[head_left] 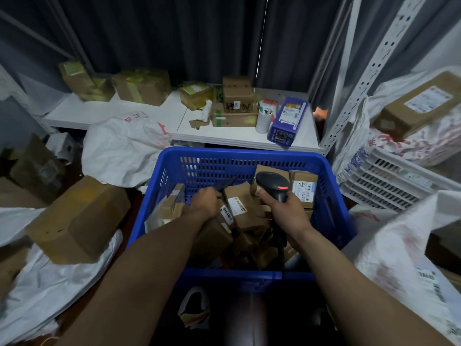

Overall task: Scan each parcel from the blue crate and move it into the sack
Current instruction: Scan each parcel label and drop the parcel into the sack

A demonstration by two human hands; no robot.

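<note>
The blue crate point(331, 201) stands in front of me, holding several small brown cardboard parcels. My left hand point(204, 203) is down inside it, fingers curled round a small brown parcel point(239, 207) with a white label. My right hand point(287, 208) grips a black handheld scanner point(273, 184) with a red light on top, held just right of that parcel, its cable hanging down into the crate. A white woven sack point(124, 148) lies open at the crate's far left. Another white sack point(389, 250) is at the right.
A white table point(239, 138) behind the crate carries taped boxes, a white cup and a blue-purple box point(287, 121). A large brown carton point(77, 221) sits left of the crate. White crates point(389, 181) are stacked at the right beside a metal shelf upright.
</note>
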